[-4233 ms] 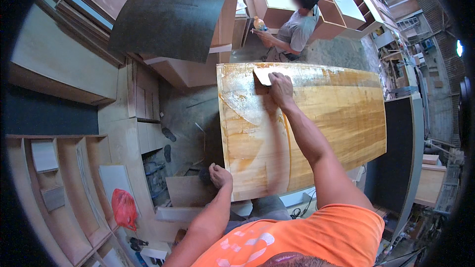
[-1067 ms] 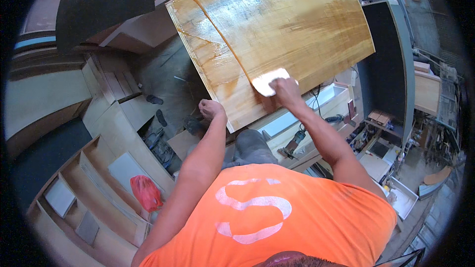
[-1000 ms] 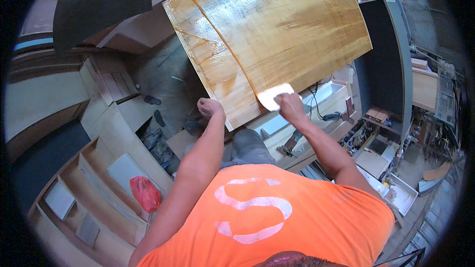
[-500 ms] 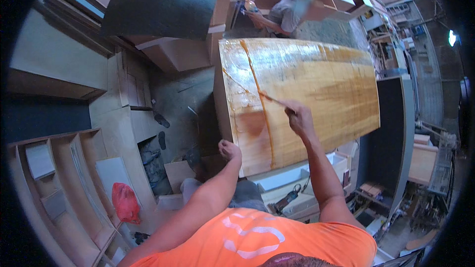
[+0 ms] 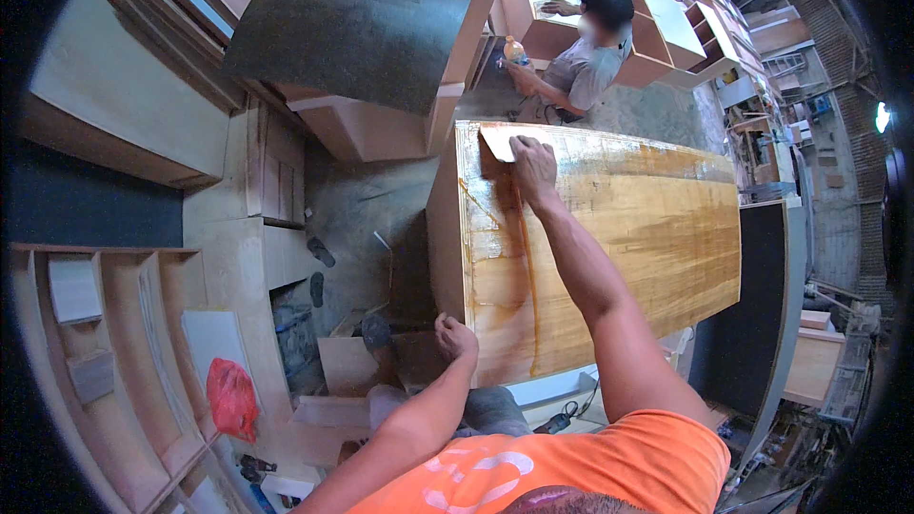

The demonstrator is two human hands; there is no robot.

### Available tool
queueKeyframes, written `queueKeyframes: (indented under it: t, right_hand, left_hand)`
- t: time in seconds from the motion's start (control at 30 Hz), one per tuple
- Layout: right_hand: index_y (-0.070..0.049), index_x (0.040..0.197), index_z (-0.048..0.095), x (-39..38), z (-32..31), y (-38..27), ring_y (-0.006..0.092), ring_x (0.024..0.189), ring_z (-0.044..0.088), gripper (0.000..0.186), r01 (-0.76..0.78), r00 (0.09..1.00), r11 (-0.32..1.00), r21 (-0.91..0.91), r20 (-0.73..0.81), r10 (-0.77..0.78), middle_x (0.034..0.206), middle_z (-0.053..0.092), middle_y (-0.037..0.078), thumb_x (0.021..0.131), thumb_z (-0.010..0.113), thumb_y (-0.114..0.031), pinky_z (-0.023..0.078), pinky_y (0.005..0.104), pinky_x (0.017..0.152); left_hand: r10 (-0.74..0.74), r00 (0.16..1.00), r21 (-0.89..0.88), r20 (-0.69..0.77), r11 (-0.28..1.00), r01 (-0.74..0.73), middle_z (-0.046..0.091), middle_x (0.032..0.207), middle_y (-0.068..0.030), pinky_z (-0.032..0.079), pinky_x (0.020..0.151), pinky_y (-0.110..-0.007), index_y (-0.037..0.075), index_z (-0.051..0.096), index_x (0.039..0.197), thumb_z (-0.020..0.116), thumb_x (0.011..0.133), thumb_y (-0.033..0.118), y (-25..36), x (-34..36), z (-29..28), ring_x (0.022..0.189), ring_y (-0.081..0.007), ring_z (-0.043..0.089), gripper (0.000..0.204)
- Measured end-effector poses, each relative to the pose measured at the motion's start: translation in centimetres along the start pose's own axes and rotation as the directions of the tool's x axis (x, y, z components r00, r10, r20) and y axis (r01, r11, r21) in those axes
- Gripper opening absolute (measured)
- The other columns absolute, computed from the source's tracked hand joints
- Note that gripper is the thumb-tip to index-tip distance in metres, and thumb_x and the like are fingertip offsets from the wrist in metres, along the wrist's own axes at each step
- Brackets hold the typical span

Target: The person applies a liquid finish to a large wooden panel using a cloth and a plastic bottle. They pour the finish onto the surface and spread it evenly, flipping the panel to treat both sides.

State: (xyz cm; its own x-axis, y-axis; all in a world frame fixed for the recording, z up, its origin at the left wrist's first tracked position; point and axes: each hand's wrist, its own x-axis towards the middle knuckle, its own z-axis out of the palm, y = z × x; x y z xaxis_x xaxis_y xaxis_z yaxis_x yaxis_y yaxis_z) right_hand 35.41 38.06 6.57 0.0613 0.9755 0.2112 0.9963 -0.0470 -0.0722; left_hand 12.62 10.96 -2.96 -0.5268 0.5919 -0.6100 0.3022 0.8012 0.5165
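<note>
A large wooden box point(image 5: 628, 219) lies before me, its top panel coated in patches with glossy amber glue. A thick orange-brown line of glue point(image 5: 529, 295) runs down the left part of the panel. At the far left corner, my right hand point(image 5: 533, 169) is closed on a pale flat spreader point(image 5: 503, 145), pressed tilted against the surface; its lower edge is partly hidden in shadow. My left hand point(image 5: 456, 337) hangs by the near left edge of the box, fingers curled, with nothing visible in them.
Beyond the box, another person point(image 5: 586, 62) holds a bottle point(image 5: 515, 51) beside white-topped cabinets point(image 5: 657, 19). A dark curved panel point(image 5: 352, 19) stands at the far left. Wooden shelving point(image 5: 124, 352) and a red plastic bag point(image 5: 231, 398) are at left; a dark board point(image 5: 752, 295) stands at right.
My right hand has moved away from me to the far left corner with the spreader, now turned broad side on. The upper part of the glue line is smeared. My view has shifted.
</note>
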Motion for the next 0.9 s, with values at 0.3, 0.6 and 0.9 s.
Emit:
queueKeyframes:
  t: [0.3,0.6,0.9]
  right_hand:
    - [-0.009,0.093,0.065,1.7,0.9,1.5,0.0244,0.1,0.065,0.016,-0.037,0.999,0.997,-0.074,-0.007,0.037,0.103,0.069,0.009,0.082,0.054,-0.007,0.046,0.0402,0.083]
    - [-0.011,0.077,0.07,1.3,0.7,2.8,0.0281,0.082,0.069,0.019,-0.009,0.997,0.993,-0.117,0.074,0.018,0.085,0.069,0.012,0.084,0.052,-0.01,0.049,0.0438,0.073]
    - [-0.014,0.077,0.071,-15.2,-5.0,1.7,0.0297,0.075,0.069,0.013,0.05,0.949,0.995,-0.084,0.314,-0.021,0.078,0.069,0.012,0.08,0.058,-0.012,0.054,0.0428,0.067]
  left_hand:
    - [-0.03,0.999,0.002,0.029,1.0,0.03,0.061,0.126,-0.0169,0.039,0.102,-0.044,0.008,0.06,0.122,0.04,0.095,0.033,1.4,-0.9,-0.4,0.12,-0.035,0.053,0.042]
    - [0.037,0.998,-0.06,0.06,0.998,-0.033,0.059,0.128,-0.0199,0.039,0.104,-0.042,0.001,0.061,0.12,0.038,0.096,0.032,0.2,-0.2,-0.3,0.122,-0.0352,0.053,0.045]
    - [-0.05,0.997,-0.087,0.058,0.995,0.055,0.062,0.12,-0.0217,0.042,0.099,-0.044,0.002,0.063,0.114,0.039,0.096,0.033,-0.9,1.1,0.9,0.115,-0.0379,0.056,0.043]
